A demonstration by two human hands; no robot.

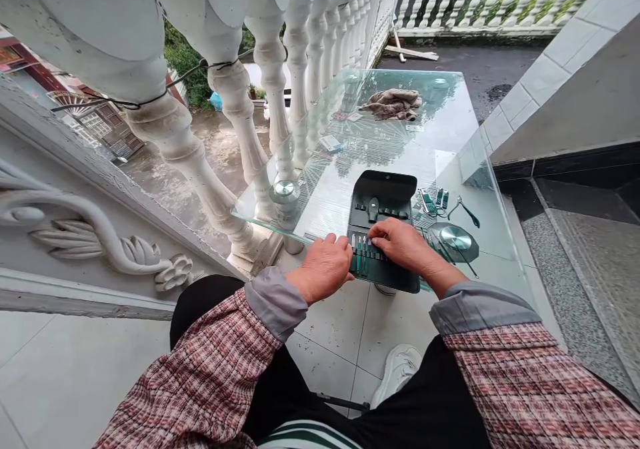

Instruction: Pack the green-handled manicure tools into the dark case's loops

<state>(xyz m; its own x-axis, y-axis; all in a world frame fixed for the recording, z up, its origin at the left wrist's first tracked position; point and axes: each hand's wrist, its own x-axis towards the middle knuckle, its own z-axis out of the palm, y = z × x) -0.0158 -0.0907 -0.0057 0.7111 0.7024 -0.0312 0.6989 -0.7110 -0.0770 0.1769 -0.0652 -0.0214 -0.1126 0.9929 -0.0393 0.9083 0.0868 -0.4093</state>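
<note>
Two bare hands: both at the open black case, one per side.
Right hand: thumb and forefinger drawn together over the tool row; whether a tool sits between them cannot be told.
Left hand: fingers curled at the left edge of the case; fingertips hidden, grip on the edge not confirmable.
Green-handled tools: seated side by side in the row; the right hand covers part of it.
Case position: unfolded at the near edge of the glass table, flap away from the person.
Nail clippers: loose on the glass, right of the case; green-handled nipper beside them.
Slender tools: near the right wrist, partly covered by the forearm.
Small box: beyond the case; print illegible.
Crumpled cloth: far end; folds conceal its outline.
White balustrade: along the left; cut off at the top.
White shoe: below, partly covered by a trouser leg.
</note>
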